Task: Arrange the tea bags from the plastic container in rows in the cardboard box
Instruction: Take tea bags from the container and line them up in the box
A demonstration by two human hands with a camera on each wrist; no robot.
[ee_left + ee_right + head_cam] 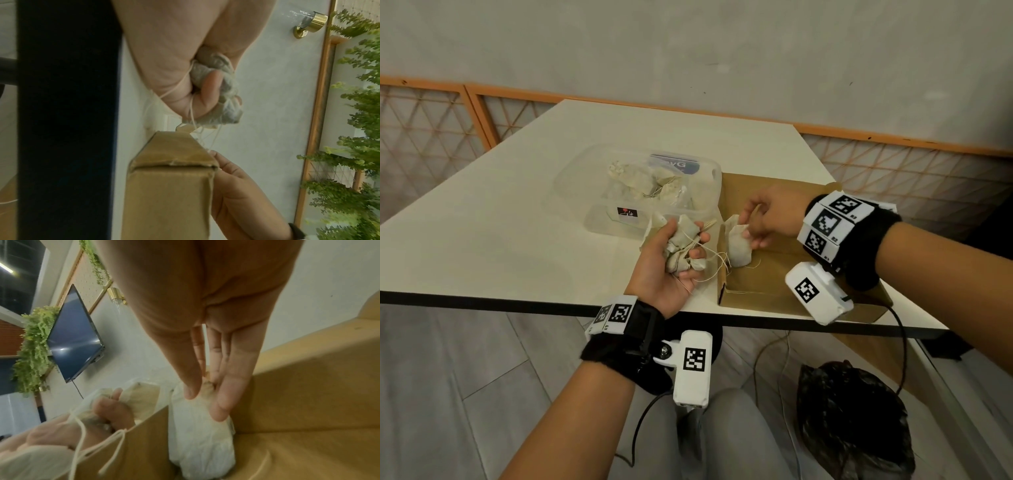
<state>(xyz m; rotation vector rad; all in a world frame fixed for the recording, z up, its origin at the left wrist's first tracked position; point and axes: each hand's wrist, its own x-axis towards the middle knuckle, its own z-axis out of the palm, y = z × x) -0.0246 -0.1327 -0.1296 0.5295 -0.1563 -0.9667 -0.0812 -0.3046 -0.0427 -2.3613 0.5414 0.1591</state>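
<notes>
My left hand grips a bunch of tea bags with tangled strings, just left of the open cardboard box. In the left wrist view the bunch is squeezed in that fist above the box corner. My right hand pinches the top of a single tea bag, which hangs inside the box against its left wall. The right wrist view shows thumb and fingers on that bag. The clear plastic container behind holds more tea bags.
The white table carries the container and box; its front edge runs just under my left wrist. A black plastic bag lies on the floor below. A wall with an orange-framed lattice stands behind the table.
</notes>
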